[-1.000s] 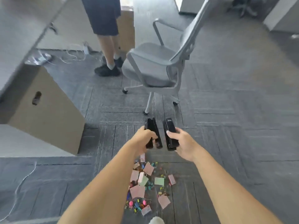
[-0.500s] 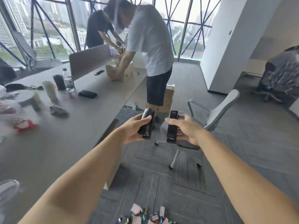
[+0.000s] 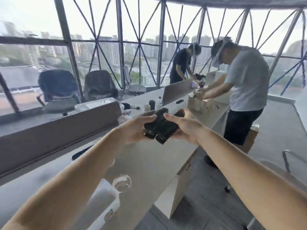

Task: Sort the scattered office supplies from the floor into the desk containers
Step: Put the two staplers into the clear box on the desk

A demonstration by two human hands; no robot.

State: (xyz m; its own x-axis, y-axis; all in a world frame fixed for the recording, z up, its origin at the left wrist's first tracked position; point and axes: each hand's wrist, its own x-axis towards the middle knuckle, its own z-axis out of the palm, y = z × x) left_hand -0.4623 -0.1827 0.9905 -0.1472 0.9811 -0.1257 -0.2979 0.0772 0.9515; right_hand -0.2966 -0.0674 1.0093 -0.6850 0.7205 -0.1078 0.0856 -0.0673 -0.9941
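– Glazed walls braced by a steel lattice [image 3: 120, 47], with a hazy skyline beyond, back a long pale desk [image 3: 149, 163] in an open office. What is being held at the centre of the frame?

– Two black staplers, by their look, though motion blur softens them. The left hand [image 3: 134, 130] is curled round the left-hand stapler [image 3: 153, 124], thumb on top. The right hand [image 3: 187, 128] grips the right-hand stapler [image 3: 167, 132] in much the same way. The two lie side by side, touching, held in the air above the desk.

– Where might they go?

– Two candidates sit at 7 o'clock: a clear round cup [image 3: 122, 182] and, just beside it, a white box [image 3: 103, 201]. Both are blurred, and which one is meant cannot be told.

– How should they handle?

– Judging by the type, they are rigid, dense for their size and cased in hard, smooth material. They are not fragile, but they are hinged. The best hold is probably round the middle of the body, pressing the top arm against the base so that it cannot swing open. They want setting down rather than dropping, since a light cup could tip.

– Anyone else in shot?

– At 2 o'clock a person in a pale shirt [image 3: 245, 83] and another in dark clothes [image 3: 180, 67] bend over a cardboard box [image 3: 197, 103] at the desk's far end. A brown divider panel [image 3: 58, 133] runs along at 9 o'clock.
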